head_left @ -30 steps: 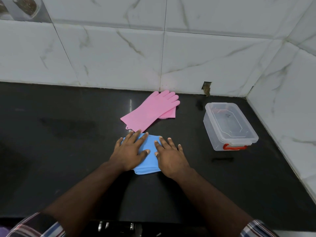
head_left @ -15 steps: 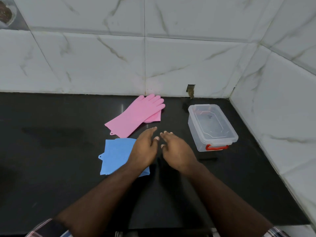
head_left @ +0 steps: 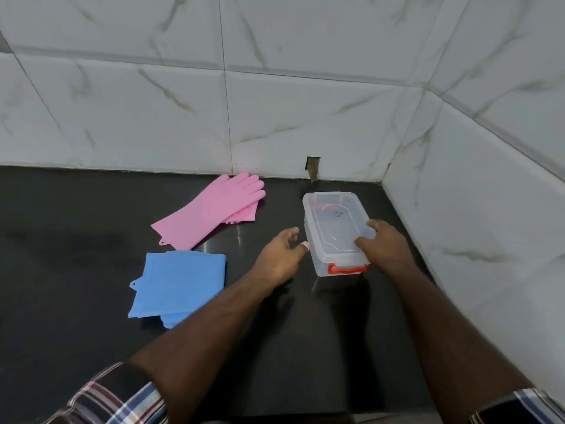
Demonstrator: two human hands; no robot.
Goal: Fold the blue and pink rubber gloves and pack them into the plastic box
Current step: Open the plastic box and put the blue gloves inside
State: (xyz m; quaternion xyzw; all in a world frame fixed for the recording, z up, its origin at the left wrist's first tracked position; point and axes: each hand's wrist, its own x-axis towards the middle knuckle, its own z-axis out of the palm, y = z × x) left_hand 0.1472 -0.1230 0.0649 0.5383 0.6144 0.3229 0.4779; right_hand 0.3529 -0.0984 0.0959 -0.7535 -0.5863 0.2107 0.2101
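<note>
Plastic box (head_left: 335, 231), clear, lid on, red latch at near end, is set on black table (head_left: 76, 270) near right wall corner. Right hand (head_left: 380, 244) is laid over box's near right edge, fingers curled on lid; grip seems loose. Left hand (head_left: 282, 255) is held open just beside box's left wall, contact unclear. Blue gloves (head_left: 177, 286) are folded flat, left of left hand. Pink gloves (head_left: 214, 209) are left unfolded, stacked, near back wall.
</note>
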